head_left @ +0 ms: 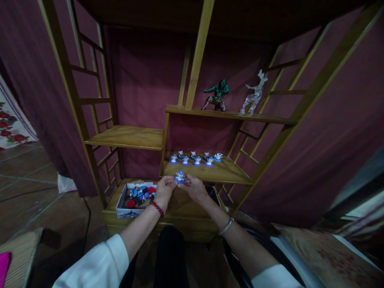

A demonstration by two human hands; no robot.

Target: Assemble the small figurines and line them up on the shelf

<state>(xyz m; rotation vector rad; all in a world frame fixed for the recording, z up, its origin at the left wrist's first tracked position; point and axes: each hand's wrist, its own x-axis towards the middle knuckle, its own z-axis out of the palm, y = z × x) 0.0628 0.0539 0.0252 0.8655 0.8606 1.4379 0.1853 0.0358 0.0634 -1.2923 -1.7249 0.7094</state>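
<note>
Between both hands, in front of the small shelf's edge, is a little purple-and-white figurine [180, 177] on a round purple base. My left hand [165, 191] pinches its left side, and my right hand [195, 188] grips the right side. Just behind it, on the wooden shelf [207, 173], several similar purple figurines [197, 161] stand in a front row. Darker small figurines [193, 155] and a blue-based one [218, 157] form the row behind. Below my left wrist, an open box [124, 212] contains a jumble of red, blue and black figurines [141, 195].
On the higher right shelf [240, 116] stand a dark green crouching figure [218, 96] and a clear deer statuette [254, 94]. A wooden shelf board [129, 137] juts out at left. Upright posts [199, 56] divide the rack. A dark chair [264, 240] is at lower right.
</note>
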